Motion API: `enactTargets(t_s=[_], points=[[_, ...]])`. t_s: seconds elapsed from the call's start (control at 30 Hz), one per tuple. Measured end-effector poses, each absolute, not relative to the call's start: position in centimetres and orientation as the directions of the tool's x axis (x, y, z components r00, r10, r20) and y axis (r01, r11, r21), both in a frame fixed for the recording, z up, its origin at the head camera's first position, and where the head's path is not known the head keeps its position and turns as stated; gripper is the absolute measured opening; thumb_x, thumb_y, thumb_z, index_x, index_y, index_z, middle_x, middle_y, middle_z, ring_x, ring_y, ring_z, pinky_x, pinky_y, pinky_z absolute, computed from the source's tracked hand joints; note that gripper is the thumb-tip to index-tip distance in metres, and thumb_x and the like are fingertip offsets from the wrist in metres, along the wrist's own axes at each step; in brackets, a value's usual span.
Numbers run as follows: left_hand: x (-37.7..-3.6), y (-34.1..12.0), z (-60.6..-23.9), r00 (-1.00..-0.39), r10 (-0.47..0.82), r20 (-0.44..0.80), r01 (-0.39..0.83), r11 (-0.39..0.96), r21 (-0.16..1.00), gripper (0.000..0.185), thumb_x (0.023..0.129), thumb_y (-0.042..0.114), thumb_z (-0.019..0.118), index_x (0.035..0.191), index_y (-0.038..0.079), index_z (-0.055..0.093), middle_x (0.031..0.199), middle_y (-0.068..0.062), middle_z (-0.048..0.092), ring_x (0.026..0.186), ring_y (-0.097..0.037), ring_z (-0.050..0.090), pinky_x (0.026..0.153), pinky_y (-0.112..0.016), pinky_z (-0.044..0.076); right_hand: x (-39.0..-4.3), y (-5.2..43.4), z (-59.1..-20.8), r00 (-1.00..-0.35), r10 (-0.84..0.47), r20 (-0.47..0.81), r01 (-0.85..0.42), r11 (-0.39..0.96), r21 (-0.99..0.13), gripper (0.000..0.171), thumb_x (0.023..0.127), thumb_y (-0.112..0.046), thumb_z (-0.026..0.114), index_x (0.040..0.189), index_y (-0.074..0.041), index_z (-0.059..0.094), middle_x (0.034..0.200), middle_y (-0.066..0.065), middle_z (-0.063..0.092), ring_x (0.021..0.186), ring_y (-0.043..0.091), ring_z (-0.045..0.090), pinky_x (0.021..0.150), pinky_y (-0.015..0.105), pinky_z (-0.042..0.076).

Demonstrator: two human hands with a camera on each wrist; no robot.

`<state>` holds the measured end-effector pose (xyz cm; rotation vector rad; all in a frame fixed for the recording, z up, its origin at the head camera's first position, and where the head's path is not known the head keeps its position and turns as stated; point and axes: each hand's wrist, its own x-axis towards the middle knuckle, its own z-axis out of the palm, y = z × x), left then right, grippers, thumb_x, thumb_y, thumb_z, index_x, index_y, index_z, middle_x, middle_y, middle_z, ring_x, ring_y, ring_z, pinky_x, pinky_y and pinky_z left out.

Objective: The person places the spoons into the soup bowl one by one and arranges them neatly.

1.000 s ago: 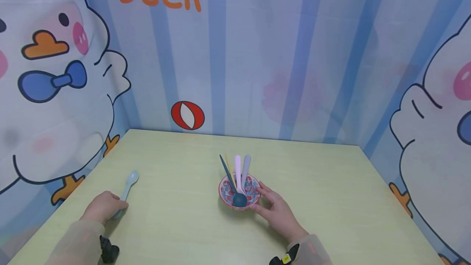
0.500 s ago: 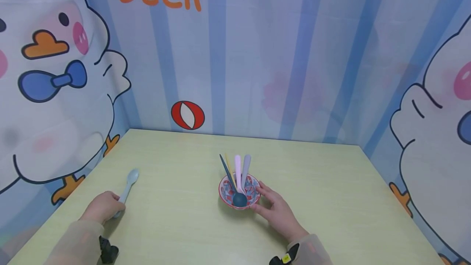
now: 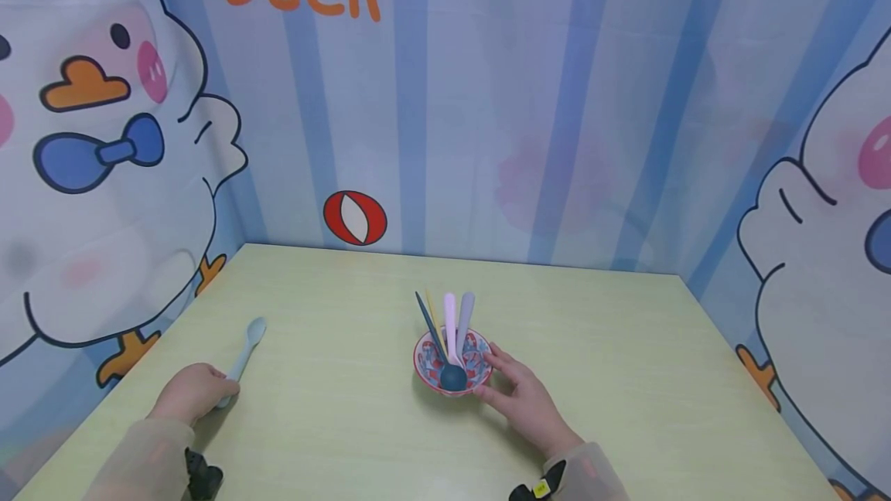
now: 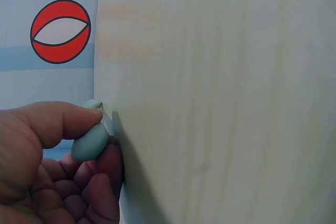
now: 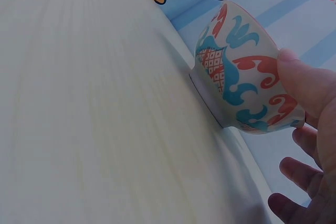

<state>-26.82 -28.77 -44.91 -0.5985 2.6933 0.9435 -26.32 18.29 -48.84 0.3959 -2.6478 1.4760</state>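
At the left of the table, my left hand (image 3: 195,393) pinches the handle of a light blue spoon (image 3: 245,354), whose bowl end points away toward the back. In the left wrist view the thumb and forefinger grip the rounded end of this spoon (image 4: 91,142). My right hand (image 3: 522,400) holds the right side of a small red-and-blue patterned bowl (image 3: 426,373) near mid-table. The right wrist view shows the thumb at the rim of the bowl (image 5: 236,72). Inside it lean a dark teal spoon (image 3: 454,377), a pink utensil (image 3: 450,323), a lavender one (image 3: 465,319) and a thin yellow one (image 3: 433,311).
The pale wooden table (image 3: 334,424) ends at a back edge against a blue striped curtain (image 3: 459,99) printed with ducks and a ball. Each wrist carries a small black camera, such as the one on the left sleeve (image 3: 203,476).
My left hand has shifted very slightly, and the light blue spoon's far end has moved a little up and right. The right hand and the bowl have stayed still.
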Motion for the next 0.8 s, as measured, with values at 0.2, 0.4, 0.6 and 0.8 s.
enactTargets(t_s=[0.2,0.4,0.6,0.8], points=[[-26.86,-28.85,-44.91,-0.893,-0.287,-0.346,-0.444,0.681,0.583,0.039,0.088,0.02,0.063,0.108,-0.012,0.054,0.084,-0.016,0.057,0.078,-0.029,0.051,0.065,-0.037,0.043,-26.37,18.21,-48.92,-0.965,-0.181,0.191,-0.258,0.504,-0.824,0.062,0.083,-0.035,0.075,0.137,-0.013,0.054,0.151,0.002,0.038,0.139,0.033,0.031,0.11,0.056,0.025],[-26.95,-28.91,-45.09,-0.899,-0.255,-0.356,-0.434,0.627,0.647,0.034,0.089,0.018,0.061,0.107,-0.01,0.055,0.08,-0.013,0.061,0.074,-0.025,0.054,0.065,-0.036,0.043,-26.38,18.21,-48.99,-0.966,-0.179,0.186,-0.253,0.503,-0.827,0.063,0.082,-0.036,0.075,0.137,-0.014,0.054,0.152,0.001,0.037,0.139,0.031,0.03,0.11,0.055,0.024],[-26.95,-29.09,-45.24,-0.903,-0.201,-0.379,-0.425,0.531,0.733,0.034,0.093,0.016,0.056,0.114,-0.011,0.05,0.078,-0.011,0.064,0.069,-0.021,0.059,0.063,-0.032,0.047,-26.45,18.3,-49.03,-0.966,-0.181,0.187,-0.255,0.51,-0.821,0.064,0.082,-0.038,0.075,0.138,-0.014,0.054,0.152,0.001,0.037,0.139,0.032,0.03,0.11,0.056,0.024],[-26.92,-29.02,-44.93,-0.916,-0.198,-0.348,-0.399,0.503,0.767,0.039,0.095,0.021,0.053,0.118,-0.01,0.051,0.078,-0.009,0.062,0.074,-0.023,0.056,0.07,-0.037,0.042,-26.44,18.3,-49.01,-0.966,-0.181,0.186,-0.254,0.513,-0.82,0.064,0.082,-0.039,0.074,0.138,-0.014,0.054,0.152,0.0,0.037,0.14,0.032,0.03,0.11,0.056,0.023]])
